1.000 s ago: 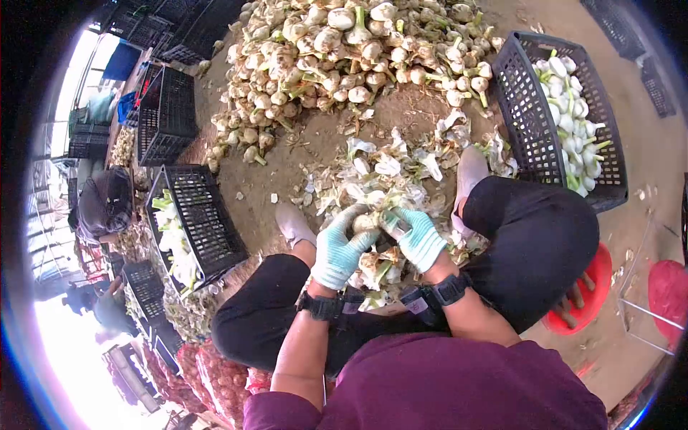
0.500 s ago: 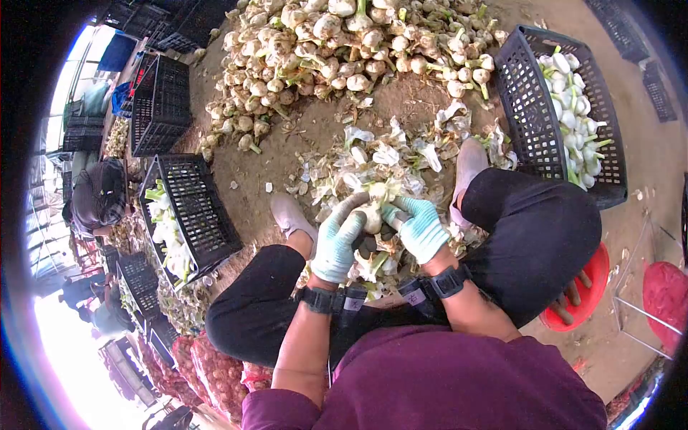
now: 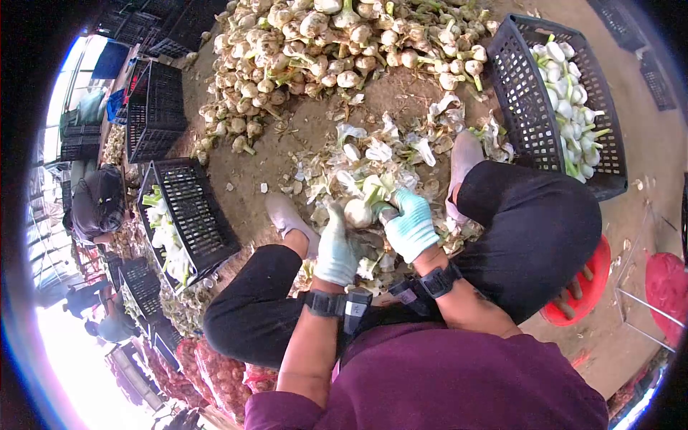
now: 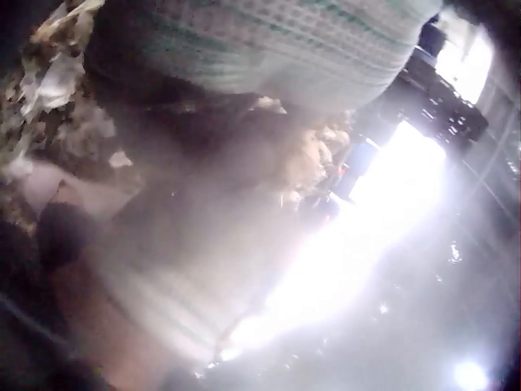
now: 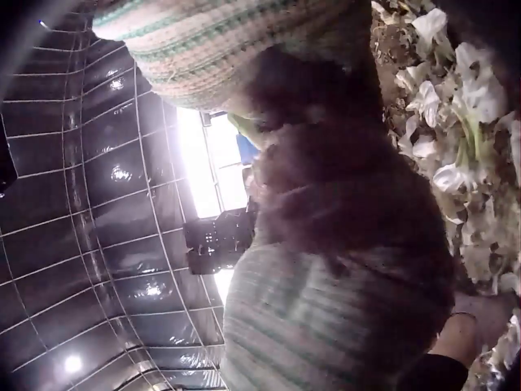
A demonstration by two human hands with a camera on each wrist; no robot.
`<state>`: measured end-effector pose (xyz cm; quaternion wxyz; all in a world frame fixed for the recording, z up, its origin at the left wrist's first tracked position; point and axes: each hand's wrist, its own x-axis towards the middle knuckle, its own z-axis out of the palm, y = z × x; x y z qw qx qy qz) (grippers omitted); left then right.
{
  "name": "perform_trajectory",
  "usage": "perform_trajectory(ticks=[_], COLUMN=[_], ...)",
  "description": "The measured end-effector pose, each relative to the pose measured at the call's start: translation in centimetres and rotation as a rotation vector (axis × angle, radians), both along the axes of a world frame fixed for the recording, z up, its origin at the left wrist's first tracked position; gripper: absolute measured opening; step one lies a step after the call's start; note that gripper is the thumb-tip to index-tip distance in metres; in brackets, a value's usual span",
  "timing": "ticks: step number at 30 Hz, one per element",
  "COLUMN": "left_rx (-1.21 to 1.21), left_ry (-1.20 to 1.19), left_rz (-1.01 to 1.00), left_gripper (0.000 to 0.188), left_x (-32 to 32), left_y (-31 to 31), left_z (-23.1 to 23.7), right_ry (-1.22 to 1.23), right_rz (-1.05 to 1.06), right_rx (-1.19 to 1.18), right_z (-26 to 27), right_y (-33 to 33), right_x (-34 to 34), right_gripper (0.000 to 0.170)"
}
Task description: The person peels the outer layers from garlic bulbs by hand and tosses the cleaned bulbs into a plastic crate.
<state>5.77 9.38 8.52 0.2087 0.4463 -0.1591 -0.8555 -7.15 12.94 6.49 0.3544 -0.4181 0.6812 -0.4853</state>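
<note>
One round, pale garlic bulb (image 3: pixel 358 213) with a light green stem (image 3: pixel 377 188) sits between the fingers of two hands in mint-green and white knitted gloves (image 3: pixel 423 244). The right hand (image 3: pixel 410 226) pinches it, thumb and fingers bent against the stem side. The left hand (image 3: pixel 337 247) lies along its other side, fingertips pointing away from the body; whether those fingers curl round the bulb I cannot tell, as the left wrist view is hazy and dark there. Beneath and just beyond the fingertips, loose white and tan papery peelings (image 3: pixel 380 150) litter the brown earth floor (image 3: pixel 401 92). Farther ahead of the fingers rises a large heap of brownish-white bulbs with stems (image 3: pixel 308 64). Well to the right of the fingers, a black perforated plastic crate (image 3: pixel 519 107) holds clean white bulbs (image 3: pixel 570 97); well to their left, a slatted black plastic crate (image 3: pixel 197 208) holds white and green garlic (image 3: pixel 166 236). Greyish-pink slip-on shoes (image 3: pixel 467 161) flank the peelings, one ahead-left of the fingers, one ahead-right. Nearer the body than the fingers, black straps (image 3: pixel 326 304) circle both wrists
</note>
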Motion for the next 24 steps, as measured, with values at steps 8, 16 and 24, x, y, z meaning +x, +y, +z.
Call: perform_trajectory(ticks=[8,16,24], left_rx=[-0.372,-0.651,-0.494], left_ry=[-0.105,-0.365,-0.001], left_rz=[0.236,0.021,0.006], left_gripper=[0.039,0.038,0.053], left_x=[-0.6,-0.1,0.5], left_y=[-0.4,-0.9,-1.6], left_z=[0.0,-0.3,2.2], right_ry=[-0.337,-0.106,-0.199], right_rz=[0.067,0.105,-0.039], right_rx=[0.033,-0.034,0.230], right_z=[2.2,0.0,-3.0], right_y=[0.7,1.1,-0.7], right_x=[-0.8,-1.2,-3.0], right_gripper=[0.012,0.012,0.016])
